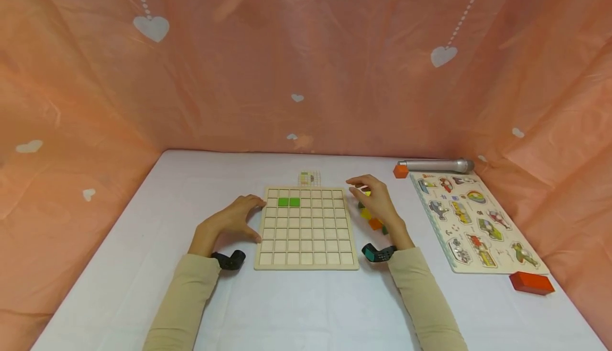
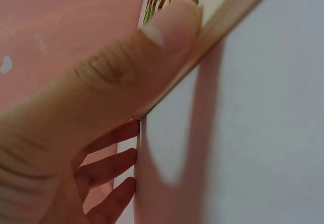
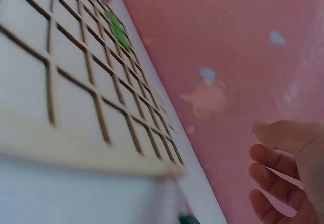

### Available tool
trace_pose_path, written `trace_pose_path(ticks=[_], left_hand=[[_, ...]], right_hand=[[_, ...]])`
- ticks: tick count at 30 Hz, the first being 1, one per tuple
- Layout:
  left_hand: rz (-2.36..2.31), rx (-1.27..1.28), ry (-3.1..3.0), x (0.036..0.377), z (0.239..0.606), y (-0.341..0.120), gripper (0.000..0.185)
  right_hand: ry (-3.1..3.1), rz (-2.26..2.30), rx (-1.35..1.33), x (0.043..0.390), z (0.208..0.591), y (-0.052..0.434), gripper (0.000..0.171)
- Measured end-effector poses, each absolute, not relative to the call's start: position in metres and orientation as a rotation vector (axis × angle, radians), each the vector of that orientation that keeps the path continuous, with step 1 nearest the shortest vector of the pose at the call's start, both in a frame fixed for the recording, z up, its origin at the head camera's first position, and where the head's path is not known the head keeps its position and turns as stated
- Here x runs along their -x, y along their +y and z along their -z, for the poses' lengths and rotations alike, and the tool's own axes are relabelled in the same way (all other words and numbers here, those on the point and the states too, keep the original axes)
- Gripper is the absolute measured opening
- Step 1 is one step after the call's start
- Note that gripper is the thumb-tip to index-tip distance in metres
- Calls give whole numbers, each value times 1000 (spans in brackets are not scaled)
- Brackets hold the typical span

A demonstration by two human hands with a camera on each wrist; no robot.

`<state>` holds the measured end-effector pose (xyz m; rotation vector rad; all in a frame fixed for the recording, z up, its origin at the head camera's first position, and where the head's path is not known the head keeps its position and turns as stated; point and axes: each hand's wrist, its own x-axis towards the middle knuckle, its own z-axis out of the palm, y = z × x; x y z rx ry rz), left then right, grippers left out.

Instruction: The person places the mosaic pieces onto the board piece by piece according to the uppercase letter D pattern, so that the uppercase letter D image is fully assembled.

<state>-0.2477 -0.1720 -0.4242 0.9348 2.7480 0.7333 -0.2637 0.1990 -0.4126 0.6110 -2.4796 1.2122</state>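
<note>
my left hand (image 1: 236,218) braces the grid board (image 1: 306,227), thumb pressed on its edge; right hand (image 1: 375,197) pinches a yellow block (image 1: 366,193). if my brace slackens, i reckon the board skids toward the counter's (image 1: 306,308) near edge.

I see a white bench (image 1: 296,308) carrying a wooden grid board (image 1: 306,245) at its middle, with a small patterned card (image 1: 308,178) lying just behind the board. To the board's right lie a few loose coloured blocks (image 1: 374,223), then a picture puzzle board (image 1: 473,221). A silver cylinder (image 1: 435,165) and an orange block (image 1: 400,171) sit behind the puzzle, and a red block (image 1: 532,282) lies at its near corner.
</note>
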Motion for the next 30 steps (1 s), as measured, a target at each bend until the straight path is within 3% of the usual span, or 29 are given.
trace_pose_path(ticks=[14, 30], left_hand=[[-749, -901, 2731, 247, 422, -171, 88], [-756, -907, 2733, 247, 424, -171, 88]], right_hand=[[-2524, -1218, -386, 263, 414, 241, 25], [-2768, -944, 85, 283, 434, 240, 41]])
